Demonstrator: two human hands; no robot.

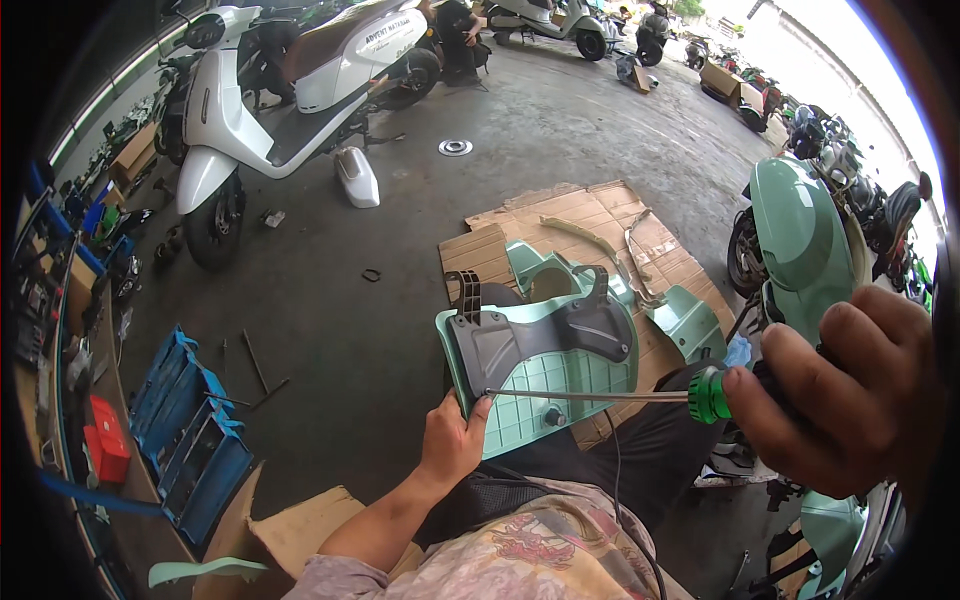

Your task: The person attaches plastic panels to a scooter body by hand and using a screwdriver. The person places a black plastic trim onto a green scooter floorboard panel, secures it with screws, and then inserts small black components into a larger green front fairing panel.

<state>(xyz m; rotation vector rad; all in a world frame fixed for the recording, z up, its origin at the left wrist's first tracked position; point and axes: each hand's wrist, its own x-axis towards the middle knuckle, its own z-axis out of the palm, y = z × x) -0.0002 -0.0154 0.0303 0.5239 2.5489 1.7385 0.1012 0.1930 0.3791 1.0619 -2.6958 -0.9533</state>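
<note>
A mint-green scooter body panel (530, 408) rests over my lap with its ribbed inner side up. Fixed across it is a dark grey plastic bracket (490, 345) with two upright hooked arms. My left hand (452, 440) is closed on the panel's lower left edge, thumb on top near the bracket's corner. In my right hand (840, 385) is a screwdriver (600, 396) with a green handle, held by my curled fingers. Its long shaft runs left across the panel, and the tip meets the bracket's lower left corner by my left thumb. Whether a screw sits there is too small to tell.
Flattened cardboard (480, 250) lies ahead, bearing more mint-green panels (685, 322) and curved trim strips. An opened blue toolbox (190, 430) stands at left, near a red box (105, 438). A white scooter (230, 120) is far left; a mint-green scooter (800, 225) stands right.
</note>
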